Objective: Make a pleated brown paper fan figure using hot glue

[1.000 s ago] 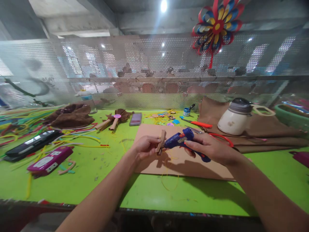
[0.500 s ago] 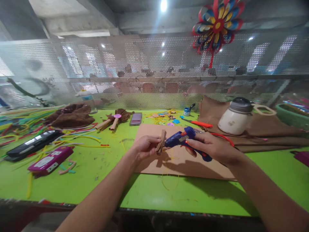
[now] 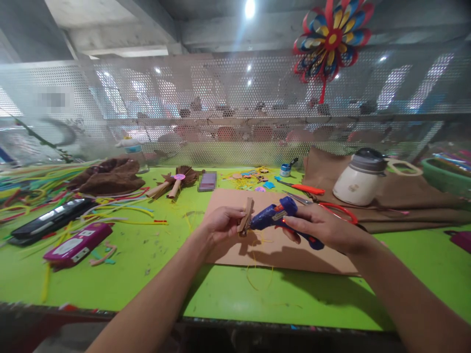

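Note:
My left hand [image 3: 223, 227] is closed on a small brown cardboard piece [image 3: 246, 218], pinched upright between thumb and fingers. Wrapped around a blue glue gun [image 3: 274, 214] is my right hand [image 3: 320, 226], with the gun's nozzle pointing left at the lower part of the piece. Whether the tip touches it I cannot tell. A small red light shows on the gun. Beneath both hands lies a flat brown cardboard sheet [image 3: 228, 255], with a thin yellow strand [image 3: 253, 282] hanging over its front edge.
Scissors with red handles [image 3: 340, 212], an orange-handled tool [image 3: 309, 189] and a white jug [image 3: 355, 181] stand to the right. At left lie a purple device [image 3: 79, 245], a black stapler-like object [image 3: 51, 220] and coloured strips. Paper scraps [image 3: 246, 177] and brown crafts [image 3: 180, 182] lie farther back.
The glue gun has shifted very slightly, with its nozzle still beside the cardboard piece. More of the scissors shows behind my right hand. My left hand's hold looks the same.

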`<state>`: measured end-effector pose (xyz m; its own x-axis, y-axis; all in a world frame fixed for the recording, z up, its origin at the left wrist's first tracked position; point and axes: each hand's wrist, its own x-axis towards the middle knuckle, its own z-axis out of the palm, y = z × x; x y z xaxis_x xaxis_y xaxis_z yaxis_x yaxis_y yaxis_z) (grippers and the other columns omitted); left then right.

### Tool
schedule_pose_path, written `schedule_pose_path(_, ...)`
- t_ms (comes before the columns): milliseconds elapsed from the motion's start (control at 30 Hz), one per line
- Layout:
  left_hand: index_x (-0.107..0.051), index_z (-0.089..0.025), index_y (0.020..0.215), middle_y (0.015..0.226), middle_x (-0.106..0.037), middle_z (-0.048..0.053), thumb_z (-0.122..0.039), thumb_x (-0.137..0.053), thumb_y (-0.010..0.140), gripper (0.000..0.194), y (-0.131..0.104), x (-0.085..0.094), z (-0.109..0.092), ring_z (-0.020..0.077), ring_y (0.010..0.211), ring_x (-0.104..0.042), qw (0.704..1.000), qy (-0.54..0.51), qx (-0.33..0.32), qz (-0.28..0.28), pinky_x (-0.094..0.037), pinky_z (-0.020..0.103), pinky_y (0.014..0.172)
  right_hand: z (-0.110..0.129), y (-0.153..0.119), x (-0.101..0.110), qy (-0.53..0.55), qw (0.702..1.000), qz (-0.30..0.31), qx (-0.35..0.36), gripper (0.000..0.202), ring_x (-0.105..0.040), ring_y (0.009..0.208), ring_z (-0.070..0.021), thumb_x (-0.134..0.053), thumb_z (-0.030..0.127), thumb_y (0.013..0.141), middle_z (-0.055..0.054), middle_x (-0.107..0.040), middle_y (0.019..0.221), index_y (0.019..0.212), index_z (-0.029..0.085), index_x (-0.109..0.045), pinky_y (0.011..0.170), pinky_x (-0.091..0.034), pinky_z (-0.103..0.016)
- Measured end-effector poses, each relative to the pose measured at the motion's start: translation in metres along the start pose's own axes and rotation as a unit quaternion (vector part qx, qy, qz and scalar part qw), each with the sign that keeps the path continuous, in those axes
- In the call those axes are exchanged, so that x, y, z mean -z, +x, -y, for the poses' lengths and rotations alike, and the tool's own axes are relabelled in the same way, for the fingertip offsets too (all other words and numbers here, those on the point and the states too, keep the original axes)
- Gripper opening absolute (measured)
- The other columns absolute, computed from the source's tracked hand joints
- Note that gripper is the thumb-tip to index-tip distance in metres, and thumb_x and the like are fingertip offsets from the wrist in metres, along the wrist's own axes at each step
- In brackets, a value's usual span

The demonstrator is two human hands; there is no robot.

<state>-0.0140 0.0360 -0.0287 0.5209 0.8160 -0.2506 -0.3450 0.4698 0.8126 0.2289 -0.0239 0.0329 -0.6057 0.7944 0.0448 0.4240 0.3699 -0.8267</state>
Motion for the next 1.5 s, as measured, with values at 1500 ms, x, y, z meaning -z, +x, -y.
schedule_pose_path(1500,-0.062,0.0,0.092,0.087,-0.068,0.016,0.001,-0.046,0.077,0.022,-0.0018,-0.0033,-0.0004,0.0134,0.066,-0.065,1.0,0.005,-0.003,-0.009,-0.051,0.02,0.064,-0.0054,-0.0002,0.0007,0.023,1.0,0.015,0.004,0.044,-0.051,0.06,-0.0101,-0.044,0.051,0.087,-0.005,-0.057,0.068,0.074,0.012,-0.06,0.053,-0.04,-0.022)
